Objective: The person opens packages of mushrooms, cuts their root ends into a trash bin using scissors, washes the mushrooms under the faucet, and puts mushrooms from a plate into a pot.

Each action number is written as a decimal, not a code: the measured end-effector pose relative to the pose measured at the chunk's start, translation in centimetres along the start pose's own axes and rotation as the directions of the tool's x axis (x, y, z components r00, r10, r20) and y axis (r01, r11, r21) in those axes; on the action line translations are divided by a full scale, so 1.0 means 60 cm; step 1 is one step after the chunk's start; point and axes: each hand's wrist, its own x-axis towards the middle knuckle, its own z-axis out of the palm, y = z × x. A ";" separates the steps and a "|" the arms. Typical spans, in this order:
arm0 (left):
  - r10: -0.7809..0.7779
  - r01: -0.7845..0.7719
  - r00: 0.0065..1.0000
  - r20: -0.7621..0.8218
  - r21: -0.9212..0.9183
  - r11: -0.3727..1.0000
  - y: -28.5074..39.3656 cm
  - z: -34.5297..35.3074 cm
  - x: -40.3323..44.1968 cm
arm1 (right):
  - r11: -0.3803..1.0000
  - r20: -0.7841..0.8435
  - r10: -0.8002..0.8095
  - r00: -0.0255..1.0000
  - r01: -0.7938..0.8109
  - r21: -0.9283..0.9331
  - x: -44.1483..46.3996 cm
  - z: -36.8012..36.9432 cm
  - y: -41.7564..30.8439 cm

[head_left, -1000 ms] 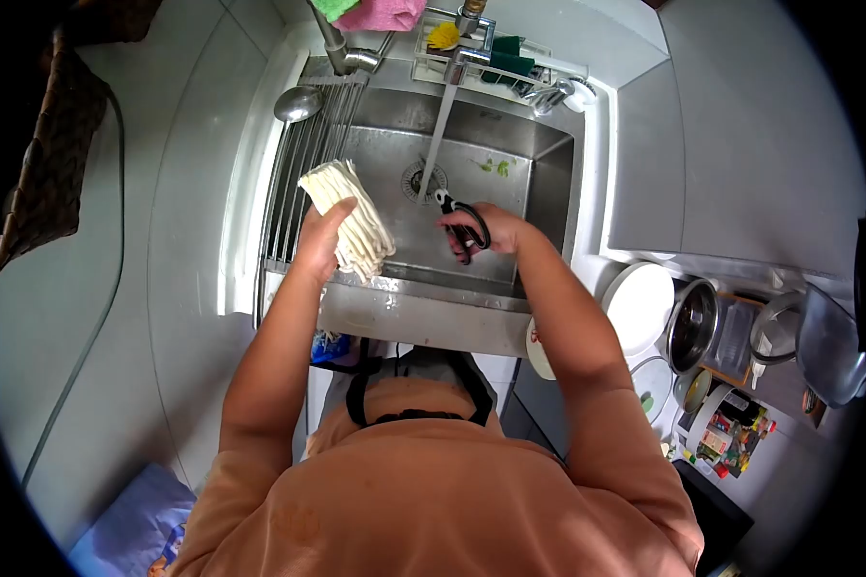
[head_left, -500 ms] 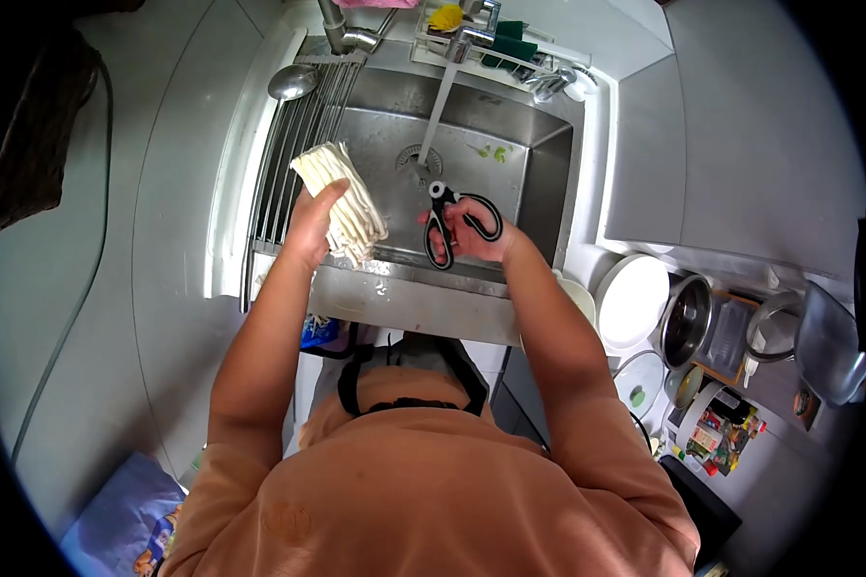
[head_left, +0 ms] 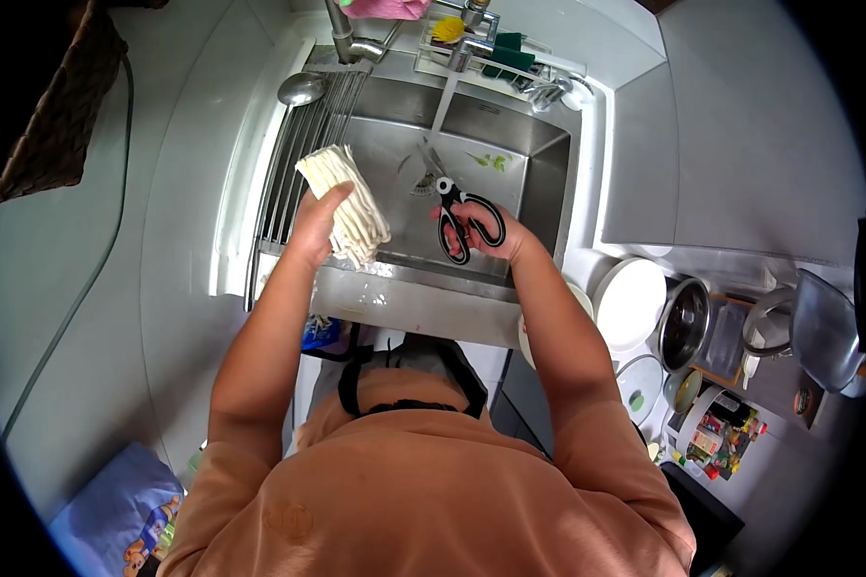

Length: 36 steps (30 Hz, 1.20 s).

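My left hand (head_left: pixel 317 227) grips a bundle of long, pale, thin strands (head_left: pixel 348 204) near the left side of the sink, with the thumb across it. In my right hand (head_left: pixel 494 231) is a pair of black and white scissors (head_left: pixel 449 197), its blades pointing up over the drain and slightly apart. Water runs from the faucet (head_left: pixel 460 56) into the steel sink (head_left: pixel 385 144), beyond the scissors. Small green leaf bits (head_left: pixel 492 162) lie on the sink floor.
A ladle (head_left: pixel 302 89) rests on the roll-up rack (head_left: pixel 293 173) at the left. Behind the sink, a wire caddy holds a yellow scrubber (head_left: pixel 447 30) and green pads (head_left: pixel 510 60). White bowls (head_left: pixel 631 304) and a steel bowl (head_left: pixel 684 325) stand at the right.
The scissors have turned from lying sideways and foreshortened to showing their blades pointing up-left. My left hand still holds the bundle, nearly in place. The view has shifted slightly.
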 end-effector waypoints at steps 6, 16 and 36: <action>0.016 -0.016 0.999 -0.037 -0.004 1.000 0.008 -0.004 -0.015 | 0.999 0.029 -0.032 0.999 0.032 0.014 0.021 -0.008 -0.008; 0.036 -0.037 0.999 -0.039 -0.039 0.999 0.003 0.003 -0.017 | 0.954 -0.277 -0.281 0.919 0.235 -0.187 0.123 0.041 -0.075; 0.159 -0.203 0.942 -0.296 -0.124 0.971 0.047 -0.129 -0.124 | -0.005 -0.251 -0.376 0.892 -0.273 -0.962 0.376 0.254 -0.005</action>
